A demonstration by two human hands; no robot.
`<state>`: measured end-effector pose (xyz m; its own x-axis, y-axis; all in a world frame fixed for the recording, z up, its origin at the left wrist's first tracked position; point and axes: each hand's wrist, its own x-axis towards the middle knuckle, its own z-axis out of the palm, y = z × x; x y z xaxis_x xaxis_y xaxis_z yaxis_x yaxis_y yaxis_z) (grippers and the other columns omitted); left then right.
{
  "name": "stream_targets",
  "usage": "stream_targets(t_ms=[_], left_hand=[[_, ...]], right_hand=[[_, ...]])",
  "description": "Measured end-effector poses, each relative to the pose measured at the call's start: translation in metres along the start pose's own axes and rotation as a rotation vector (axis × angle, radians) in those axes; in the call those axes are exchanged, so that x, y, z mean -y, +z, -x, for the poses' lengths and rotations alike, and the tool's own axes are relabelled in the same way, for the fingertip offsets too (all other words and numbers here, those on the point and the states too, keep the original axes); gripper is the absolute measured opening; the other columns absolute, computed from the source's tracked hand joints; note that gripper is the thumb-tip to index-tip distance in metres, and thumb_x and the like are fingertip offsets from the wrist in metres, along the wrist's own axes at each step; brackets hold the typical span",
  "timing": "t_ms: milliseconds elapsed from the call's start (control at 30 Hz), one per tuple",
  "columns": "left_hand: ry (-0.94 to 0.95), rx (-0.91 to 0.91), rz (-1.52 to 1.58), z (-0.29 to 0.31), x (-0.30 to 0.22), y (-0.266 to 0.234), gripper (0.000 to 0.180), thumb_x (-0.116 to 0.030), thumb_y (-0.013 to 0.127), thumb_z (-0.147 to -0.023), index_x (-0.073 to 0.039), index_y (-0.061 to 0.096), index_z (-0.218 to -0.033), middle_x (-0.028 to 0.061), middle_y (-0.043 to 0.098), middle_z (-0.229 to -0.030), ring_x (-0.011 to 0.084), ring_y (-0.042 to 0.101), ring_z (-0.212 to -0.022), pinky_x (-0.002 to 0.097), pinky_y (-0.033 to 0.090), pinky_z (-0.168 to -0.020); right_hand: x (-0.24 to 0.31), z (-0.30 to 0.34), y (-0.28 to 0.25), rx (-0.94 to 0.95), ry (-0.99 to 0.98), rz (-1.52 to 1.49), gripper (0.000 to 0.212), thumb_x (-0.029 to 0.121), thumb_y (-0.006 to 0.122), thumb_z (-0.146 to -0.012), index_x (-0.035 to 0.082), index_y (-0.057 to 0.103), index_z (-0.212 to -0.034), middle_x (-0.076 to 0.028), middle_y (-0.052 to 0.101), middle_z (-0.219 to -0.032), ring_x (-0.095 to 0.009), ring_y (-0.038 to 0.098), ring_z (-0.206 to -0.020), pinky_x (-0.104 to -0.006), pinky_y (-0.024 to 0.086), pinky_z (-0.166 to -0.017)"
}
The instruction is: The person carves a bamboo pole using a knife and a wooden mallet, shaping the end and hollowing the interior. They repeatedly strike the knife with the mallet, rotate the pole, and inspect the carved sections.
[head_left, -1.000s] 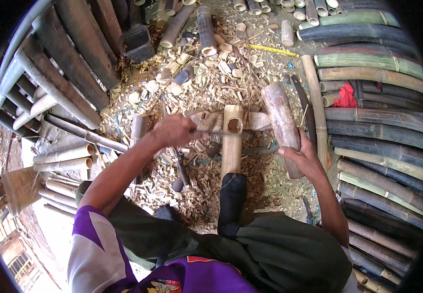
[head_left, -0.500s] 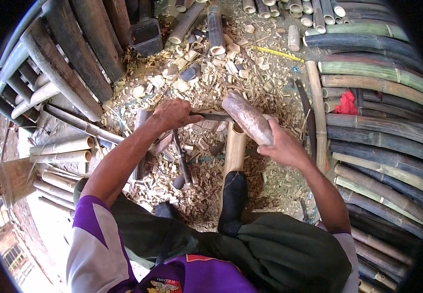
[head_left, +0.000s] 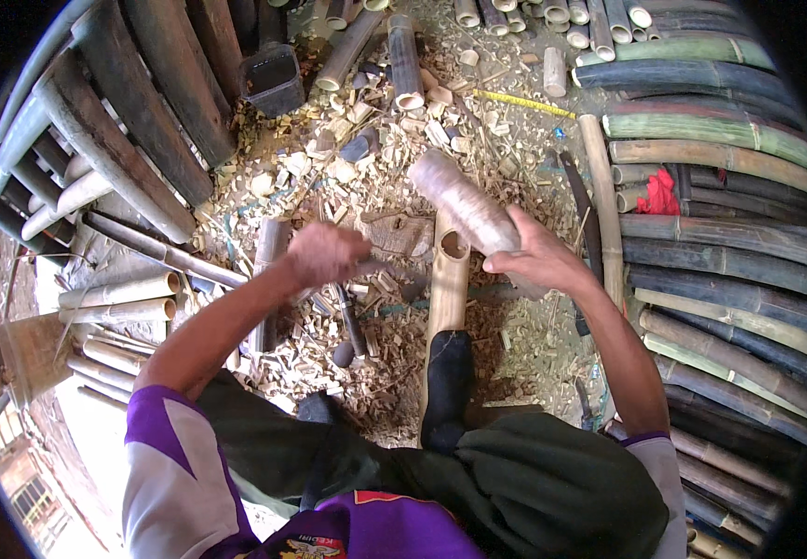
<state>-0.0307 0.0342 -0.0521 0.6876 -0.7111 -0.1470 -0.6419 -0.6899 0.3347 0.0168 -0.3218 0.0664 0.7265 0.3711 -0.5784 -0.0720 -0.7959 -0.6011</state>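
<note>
My left hand [head_left: 324,253], smeared by motion, is closed on a dark flat-bladed tool [head_left: 386,268]; its blade is blurred and short of the bamboo. My right hand [head_left: 545,258] grips one end of a thick, pale wooden mallet [head_left: 459,199], a plain round billet tilted up to the left. Below it lies a pale bamboo tube [head_left: 447,303], its hollow cut end pointing away from me. My foot in a dark covering [head_left: 448,377] rests on the tube's near part. A rough wooden block [head_left: 394,235] lies beside the tube's far end.
Wood chips cover the ground. A dark-handled tool [head_left: 350,321] and a dark bamboo piece [head_left: 271,247] lie left of the tube. Dark bamboo lengths [head_left: 711,228] are stacked along the right. A black bucket [head_left: 273,79], a yellow measuring tape [head_left: 524,102] and cut tubes [head_left: 405,61] lie farther off.
My left hand has drawn the blade nearer to me, away from the bamboo's cut end, which now shows more. The mallet has shifted slightly up and left.
</note>
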Motion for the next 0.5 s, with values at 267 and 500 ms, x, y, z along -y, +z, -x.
stream_targets(t_ms=[267, 500], left_hand=[[-0.39, -0.079, 0.081, 0.017, -0.029, -0.001, 0.032, -0.029, 0.079, -0.081, -0.009, 0.064, -0.102, 0.0114, 0.066, -0.089, 0.0335, 0.071, -0.076, 0.0473, 0.058, -0.064], [-0.392, 0.004, -0.011, 0.014, -0.026, 0.006, 0.017, -0.018, 0.065, -0.092, -0.007, 0.062, -0.105, 0.0147, 0.07, -0.096, 0.0315, 0.074, -0.077, 0.0457, 0.06, -0.067]], right_hand=[[-0.02, 0.024, 0.016, -0.219, -0.131, 0.109, 0.089, 0.025, 0.085, -0.075, -0.005, 0.041, -0.145, -0.028, 0.064, -0.126, -0.033, 0.066, -0.117, -0.0419, 0.054, -0.099], [-0.034, 0.0, 0.012, -0.21, -0.859, 1.064, 0.078, 0.041, 0.092, -0.07, 0.003, 0.053, -0.127, -0.017, 0.068, -0.107, -0.031, 0.069, -0.096, -0.0423, 0.06, -0.087]])
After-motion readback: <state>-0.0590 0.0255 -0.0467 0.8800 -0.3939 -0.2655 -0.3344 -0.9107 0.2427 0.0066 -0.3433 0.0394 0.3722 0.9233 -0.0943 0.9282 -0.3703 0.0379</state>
